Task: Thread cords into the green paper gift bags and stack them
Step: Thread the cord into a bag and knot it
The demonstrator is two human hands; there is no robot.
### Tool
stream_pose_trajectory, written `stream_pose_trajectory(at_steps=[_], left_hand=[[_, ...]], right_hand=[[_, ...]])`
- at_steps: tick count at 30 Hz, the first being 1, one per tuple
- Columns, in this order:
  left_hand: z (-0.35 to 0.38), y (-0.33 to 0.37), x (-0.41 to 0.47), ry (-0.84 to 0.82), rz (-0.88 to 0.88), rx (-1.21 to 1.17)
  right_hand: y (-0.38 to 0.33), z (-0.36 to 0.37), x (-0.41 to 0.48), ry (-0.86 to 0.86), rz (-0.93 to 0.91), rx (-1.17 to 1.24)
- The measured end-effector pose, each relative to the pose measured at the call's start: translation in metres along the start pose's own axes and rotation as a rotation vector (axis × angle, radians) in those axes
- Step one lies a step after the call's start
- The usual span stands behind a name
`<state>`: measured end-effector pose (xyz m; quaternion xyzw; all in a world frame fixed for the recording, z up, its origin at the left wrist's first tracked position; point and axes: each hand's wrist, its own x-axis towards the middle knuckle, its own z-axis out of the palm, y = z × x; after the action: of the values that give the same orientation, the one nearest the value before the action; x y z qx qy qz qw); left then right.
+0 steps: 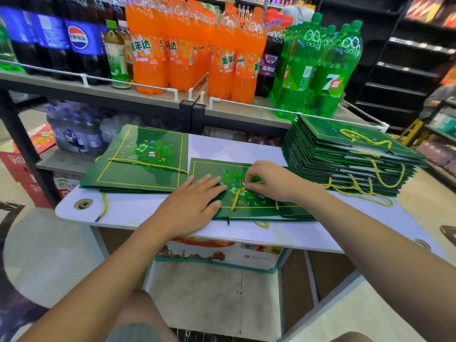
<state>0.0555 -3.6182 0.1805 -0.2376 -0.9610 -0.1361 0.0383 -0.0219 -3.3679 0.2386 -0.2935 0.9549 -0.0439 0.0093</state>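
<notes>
Two bare forearms enter from the 6 o'clock edge, above the person's knees, and meet over a white table (pixel 138 211). At the centre lies the task's thing, a flat green paper gift bag (pixel 207 169) printed with a leaf motif and a yellow border. The left hand (pixel 195 203) rests palm down on the bag's 9 o'clock edge, fingers straight and slightly spread. The right hand (pixel 269 181) sits at the bag's middle, thumb and fingertips narrowed to a pinch on a yellow twisted cord (pixel 236 198) that runs down toward the bag's 6 o'clock edge. At 10 o'clock from this bag, just beside it, lies a low pile of green bags (pixel 138 174) with a cord laid across the top one. At 3 o'clock stands a tall stack of corded bags (pixel 345 164), its cord loops trailing onto the table. A loose cord end (pixel 104 208) hangs at the table's 9 o'clock side. Behind, at 12 o'clock, a shelf carries orange Mirinda bottles (pixel 182 53), green 7-Up bottles (pixel 320 70) and, toward 10 o'clock, Pepsi bottles (pixel 76 45).
</notes>
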Motion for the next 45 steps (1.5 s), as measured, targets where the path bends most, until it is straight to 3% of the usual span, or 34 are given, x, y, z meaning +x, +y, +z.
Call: stream_pose_trajectory(at_steps=[4,6,12,17,38,45], left_hand=[[0.000,-0.002,0.001,-0.025,0.006,0.018],[0.000,-0.001,0.001,-0.036,0.009,0.035],[-0.001,0.000,0.001,-0.051,0.009,0.027],[0.000,0.000,0.001,-0.054,0.011,0.034],[0.008,-0.006,0.005,-0.033,0.024,0.051],[0.002,0.000,0.001,-0.004,0.014,0.027]], right_hand=[[0.000,-0.021,0.016,-0.007,0.092,0.488],[-0.003,-0.025,0.025,0.021,0.113,0.560],[-0.011,-0.017,0.045,0.198,0.061,0.036],[-0.009,0.011,0.059,0.253,0.148,-0.121],[-0.007,0.045,0.065,0.307,0.312,-0.131],[-0.012,0.018,0.048,0.289,0.198,0.010]])
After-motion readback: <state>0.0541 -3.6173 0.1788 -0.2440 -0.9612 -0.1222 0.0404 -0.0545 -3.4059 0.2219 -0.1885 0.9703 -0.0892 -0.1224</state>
